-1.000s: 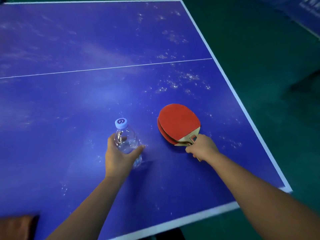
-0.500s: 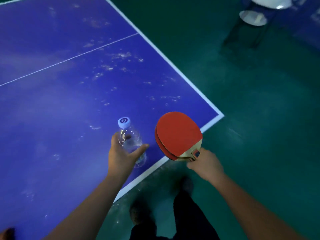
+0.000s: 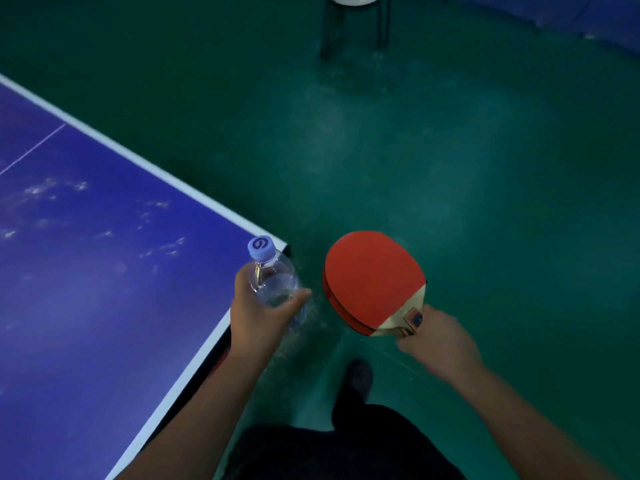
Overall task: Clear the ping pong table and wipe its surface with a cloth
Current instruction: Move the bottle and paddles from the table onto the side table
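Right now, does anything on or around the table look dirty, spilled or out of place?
Yes. The ping pong table carries pale, dusty-looking smudges scattered across its blue top. Nothing looks spilled: the left hand holds the capped bottle upright, and the right hand grips the paddles.

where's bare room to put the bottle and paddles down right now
Bare floor between the stool and the paddles. Crowded by the table corner: the left hand grips the bottle, the right hand the paddles.
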{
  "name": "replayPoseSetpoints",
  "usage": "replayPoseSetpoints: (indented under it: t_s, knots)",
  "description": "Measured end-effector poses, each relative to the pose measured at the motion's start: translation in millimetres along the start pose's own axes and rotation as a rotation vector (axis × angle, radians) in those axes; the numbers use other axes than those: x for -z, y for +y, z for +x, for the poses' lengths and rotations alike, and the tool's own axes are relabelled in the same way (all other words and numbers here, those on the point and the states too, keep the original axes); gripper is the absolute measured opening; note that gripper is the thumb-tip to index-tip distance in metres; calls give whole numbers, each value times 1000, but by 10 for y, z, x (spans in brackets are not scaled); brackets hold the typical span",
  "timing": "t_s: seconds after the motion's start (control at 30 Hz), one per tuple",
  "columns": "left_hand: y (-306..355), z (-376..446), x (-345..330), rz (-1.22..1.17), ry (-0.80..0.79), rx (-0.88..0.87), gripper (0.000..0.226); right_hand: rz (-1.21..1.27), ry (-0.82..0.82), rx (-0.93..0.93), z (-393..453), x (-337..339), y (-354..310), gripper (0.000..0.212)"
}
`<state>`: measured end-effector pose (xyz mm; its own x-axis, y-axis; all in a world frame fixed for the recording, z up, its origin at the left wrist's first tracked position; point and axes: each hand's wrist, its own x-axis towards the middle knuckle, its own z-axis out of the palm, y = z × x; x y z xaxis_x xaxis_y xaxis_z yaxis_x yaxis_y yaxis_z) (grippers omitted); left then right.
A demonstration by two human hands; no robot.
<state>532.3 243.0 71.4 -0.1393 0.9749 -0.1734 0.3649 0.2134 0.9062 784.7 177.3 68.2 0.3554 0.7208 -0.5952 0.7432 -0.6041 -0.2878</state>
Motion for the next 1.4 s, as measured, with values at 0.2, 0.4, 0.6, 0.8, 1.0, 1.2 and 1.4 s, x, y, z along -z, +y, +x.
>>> replayPoseSetpoints:
  t_s: [0.2, 0.4, 0.6, 0.8, 1.0, 1.2, 1.4]
  knots:
    - [494, 498, -796, 11, -26, -31, 71, 55, 12, -81, 691, 720, 342, 24]
    - [749, 1410, -1301, 38, -14, -36, 72, 78, 30, -78, 1637, 1383, 181, 24]
    - [1058, 2804, -1949, 22, -35, -38, 69, 55, 27, -99, 2915, 2072, -220, 24]
    - [1645, 4249, -2613, 31, -83, 0, 67, -23, 16, -138, 4063, 2972, -727, 27]
    - [2371, 5499, -3331, -18, -123, -22, 62, 5, 34, -156, 5180, 3868, -1097, 25]
    - [2842, 6817, -4182, 11, -146, -33, 53, 83, 59, -135, 6650, 4751, -1455, 25]
    - [3545, 8164, -4926, 10, -19, -6, 54, 68, 32, -64, 8128, 5808, -1908, 23]
